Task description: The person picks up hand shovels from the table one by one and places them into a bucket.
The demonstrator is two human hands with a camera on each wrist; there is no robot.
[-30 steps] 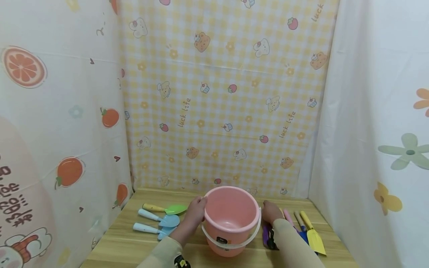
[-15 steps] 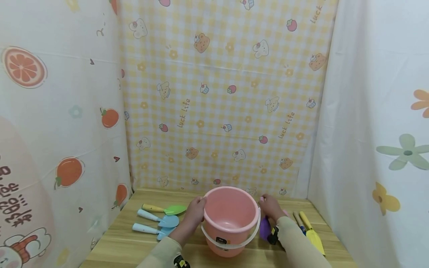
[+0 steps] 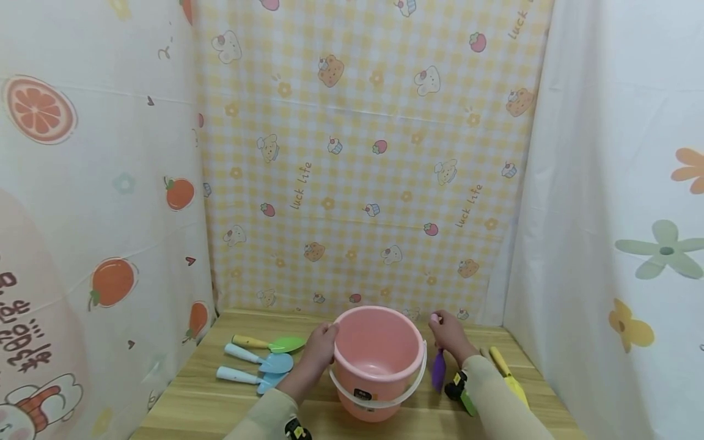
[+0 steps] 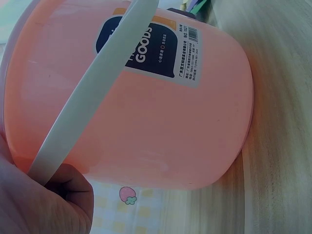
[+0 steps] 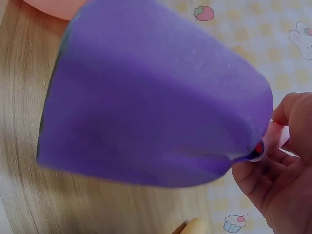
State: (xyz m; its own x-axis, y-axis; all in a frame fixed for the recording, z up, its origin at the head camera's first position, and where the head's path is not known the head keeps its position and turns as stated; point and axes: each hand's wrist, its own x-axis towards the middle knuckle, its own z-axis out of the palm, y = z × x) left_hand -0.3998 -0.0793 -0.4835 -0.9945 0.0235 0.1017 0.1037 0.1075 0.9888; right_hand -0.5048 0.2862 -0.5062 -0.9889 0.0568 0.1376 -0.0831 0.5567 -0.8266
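A pink bucket (image 3: 374,388) stands upright on the wooden table, its white handle (image 4: 87,92) hanging down across the front. My left hand (image 3: 318,347) grips the bucket's rim on the left side, near where the handle joins it. To the right of the bucket, my right hand (image 3: 451,335) holds a small shovel (image 5: 156,107) by its pink handle. The shovel's purple blade (image 3: 438,370) points down, apart from the bucket. In the right wrist view that blade covers much of the scene, and thumb and fingers pinch the handle close to the blade.
Left of the bucket lie a green trowel (image 3: 288,344) with a yellow handle and two light blue trowels (image 3: 277,363). At right, a yellow shovel (image 3: 516,390) and a green tool (image 3: 468,403) are partly hidden by my right arm. Patterned cloth (image 3: 352,183) encloses the table.
My right hand has lifted the purple shovel up from among the tools at right, and its blade now hangs downward. The left hand and the bucket have stayed put.
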